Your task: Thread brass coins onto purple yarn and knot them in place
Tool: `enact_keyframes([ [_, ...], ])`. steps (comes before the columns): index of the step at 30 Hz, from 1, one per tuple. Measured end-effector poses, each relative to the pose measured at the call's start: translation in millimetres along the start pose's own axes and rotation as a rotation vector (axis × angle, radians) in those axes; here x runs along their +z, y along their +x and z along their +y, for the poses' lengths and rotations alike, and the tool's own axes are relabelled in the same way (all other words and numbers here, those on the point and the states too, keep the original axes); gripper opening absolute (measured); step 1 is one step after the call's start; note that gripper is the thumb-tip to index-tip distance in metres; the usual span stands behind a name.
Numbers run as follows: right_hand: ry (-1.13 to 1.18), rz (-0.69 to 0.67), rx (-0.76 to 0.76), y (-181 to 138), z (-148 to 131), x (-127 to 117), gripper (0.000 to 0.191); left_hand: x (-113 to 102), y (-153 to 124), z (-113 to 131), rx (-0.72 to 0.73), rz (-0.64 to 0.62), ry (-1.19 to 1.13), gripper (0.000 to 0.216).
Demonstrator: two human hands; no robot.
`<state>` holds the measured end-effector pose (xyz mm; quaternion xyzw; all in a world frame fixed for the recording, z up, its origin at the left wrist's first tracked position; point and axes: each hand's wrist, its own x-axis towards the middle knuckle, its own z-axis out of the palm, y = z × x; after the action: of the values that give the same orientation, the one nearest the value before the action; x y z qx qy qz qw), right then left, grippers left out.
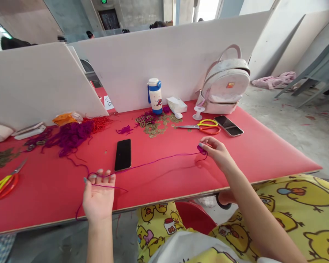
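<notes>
A purple thread (pixel 159 159) runs taut above the red table (pixel 263 153) between my two hands. My left hand (pixel 98 195) is palm up near the table's front edge, fingers stretched out, with the thread lying across the fingers. My right hand (pixel 218 151) is further right, fingertips pinched on a small purple bundle (pixel 201 148) at the thread's other end. A black phone (pixel 123 154) lies face up just behind the thread.
A purple yarn pile (pixel 68 135), red threads and yellow-handled scissors (pixel 1 184) lie left. At the back: coins (pixel 153 128), a bottle (pixel 155 95), a tissue pack, a spool, scissors (pixel 205 126), a second phone (pixel 228 125), a white backpack (pixel 224 86). White dividers stand behind.
</notes>
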<state>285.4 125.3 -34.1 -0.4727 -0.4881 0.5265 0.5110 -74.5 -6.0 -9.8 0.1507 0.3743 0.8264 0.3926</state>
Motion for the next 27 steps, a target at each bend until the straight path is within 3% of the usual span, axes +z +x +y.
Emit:
enact_keyframes([
  [8,0.179,0.216,0.075,-0.1,25.0,-20.2,0.037,-6.9,-2.3,10.5,0.022,-0.078,0.061,0.026],
  [12,0.24,0.3,0.011,-3.3,31.4,-24.8,0.036,-13.9,3.8,17.6,0.065,-0.065,0.157,0.028],
  [19,0.043,0.583,-0.118,5.3,39.1,-36.6,0.027,-10.7,2.0,28.6,0.158,-0.004,0.21,0.026],
  [23,-0.012,0.494,-0.148,5.6,38.0,-40.2,0.022,-7.9,1.3,22.8,0.177,0.012,0.219,0.025],
  [27,-0.287,0.204,-0.239,1.0,32.8,-31.3,0.022,1.9,-2.8,6.7,0.196,-0.037,0.381,0.034],
])
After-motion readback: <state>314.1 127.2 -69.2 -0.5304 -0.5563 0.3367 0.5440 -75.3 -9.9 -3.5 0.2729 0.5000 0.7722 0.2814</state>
